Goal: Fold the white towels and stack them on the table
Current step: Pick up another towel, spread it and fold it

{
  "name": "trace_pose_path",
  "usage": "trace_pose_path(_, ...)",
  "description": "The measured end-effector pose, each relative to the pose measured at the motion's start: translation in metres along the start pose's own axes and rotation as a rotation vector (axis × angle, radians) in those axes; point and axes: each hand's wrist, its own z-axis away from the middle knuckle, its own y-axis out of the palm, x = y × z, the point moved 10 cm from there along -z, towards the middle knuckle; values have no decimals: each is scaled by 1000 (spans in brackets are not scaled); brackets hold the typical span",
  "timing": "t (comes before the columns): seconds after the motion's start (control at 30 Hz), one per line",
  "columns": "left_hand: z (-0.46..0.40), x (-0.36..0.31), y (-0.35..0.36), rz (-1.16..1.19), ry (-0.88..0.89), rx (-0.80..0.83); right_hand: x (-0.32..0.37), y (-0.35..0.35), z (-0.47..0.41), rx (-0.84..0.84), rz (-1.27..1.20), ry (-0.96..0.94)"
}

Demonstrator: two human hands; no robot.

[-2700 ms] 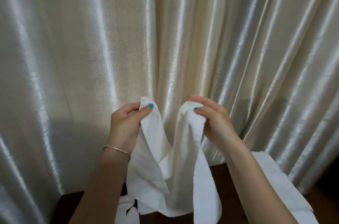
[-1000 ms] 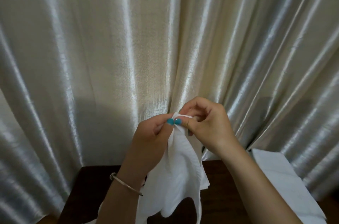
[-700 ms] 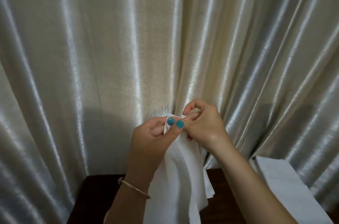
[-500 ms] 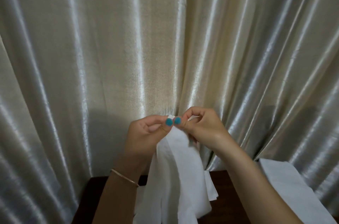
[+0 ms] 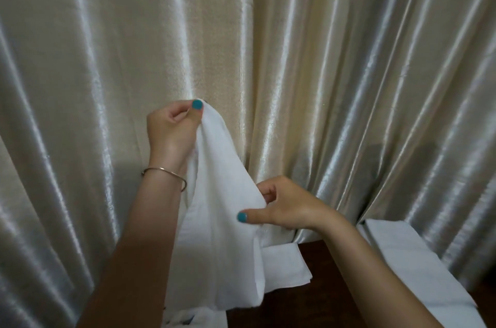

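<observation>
A white towel [image 5: 222, 236] hangs folded lengthwise in front of me. My left hand [image 5: 171, 129] pinches its gathered top corners, raised high. My right hand [image 5: 284, 206] is lower down and grips the towel's right edge between thumb and fingers. The towel's lower end drapes toward the dark table [image 5: 319, 298]. A stack of folded white towels [image 5: 413, 268] lies on the table at the right. More white cloth [image 5: 188, 321] shows at the bottom edge, partly hidden by my left arm.
A shiny cream curtain [image 5: 268, 45] hangs close behind the table and fills the background. Only a small strip of the dark wooden tabletop shows between my arms and the folded stack.
The two top corners were brought together. Now my left hand alone holds them and has lifted; my right hand has let go of the top and slid down the towel's right edge.
</observation>
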Motion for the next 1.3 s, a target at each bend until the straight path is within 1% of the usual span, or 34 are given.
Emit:
trace_pose_path(0.1, -24, -2, -9, -13, 42, -76, -9, -8, 0, 7, 183, 45)
trace_pose_path(0.23, -50, 12, -21, -23, 25, -134, -9, -37, 8, -23, 597, 83)
trace_pose_path(0.3, -58, 20, -27, -32, 2, -155, -3, -57, 10, -95, 865, 61)
trace_pose_path(0.37, -63, 26, -32, -56, 4, -161, 4, -80, 10, -208, 1133, 26)
trace_pose_path(0.4, -65, 29, -33, -64, 6, -166, 6, -90, 9, -241, 1200, 1)
trace_pose_path(0.43, -67, 32, -34, -71, 3, -174, 8, -96, 9, -251, 1211, -54)
trace_pose_path(0.47, -69, 36, -35, -77, -3, -187, 9, -100, 10, -220, 1171, -113)
trace_pose_path(0.5, -71, 40, -36, -90, -13, -196, 9, -101, 12, -162, 1034, -162)
trace_pose_path(0.57, -76, 50, -35, -109, -38, -203, 10, -94, 17, -13, 624, -193)
trace_pose_path(0.6, -77, 53, -34, -116, -43, -201, 10, -90, 19, 40, 470, -204)
trace_pose_path(0.63, -78, 56, -32, -127, -48, -192, 13, -83, 22, 82, 392, -236)
trace_pose_path(0.7, -80, 61, -26, -151, -51, -171, 23, -75, 29, 88, 389, -355)
trace_pose_path(0.77, -83, 68, -24, -170, -59, -164, 36, -75, 36, 14, 381, -477)
trace_pose_path(0.8, -83, 71, -23, -178, -71, -164, 40, -74, 39, 2, 319, -513)
trace_pose_path(0.87, -83, 79, -19, -171, -91, -152, 45, -64, 46, 34, 200, -556)
trace_pose_path(0.9, -83, 81, -16, -166, -90, -146, 44, -58, 47, 56, 193, -561)
trace_pose_path(0.93, -83, 81, -14, -165, -84, -148, 43, -52, 47, 69, 278, -561)
trace_pose_path(0.97, -84, 81, -15, -158, -78, -161, 42, -49, 46, 38, 514, -563)
trace_pose_path(1.0, -86, 81, -18, -144, -72, -178, 38, -50, 42, -31, 802, -546)
trace_pose_path(1.03, -88, 81, -22, -131, -64, -192, 33, -58, 35, -101, 1025, -476)
trace_pose_path(1.07, -90, 80, -25, -130, -56, -199, 26, -74, 29, -158, 1134, -362)
trace_pose_path(1.1, -91, 77, -28, -137, -45, -204, 23, -93, 25, -229, 1149, -282)
trace_pose_path(1.17, -93, 72, -32, -142, -19, -227, 27, -129, 20, -381, 1044, -241)
trace_pose_path(1.23, -94, 66, -34, -134, -12, -240, 29, -159, 19, -456, 746, -290)
trace_pose_path(1.3, -96, 56, -32, -135, 44, -207, 30, -182, 19, -504, 417, -402)
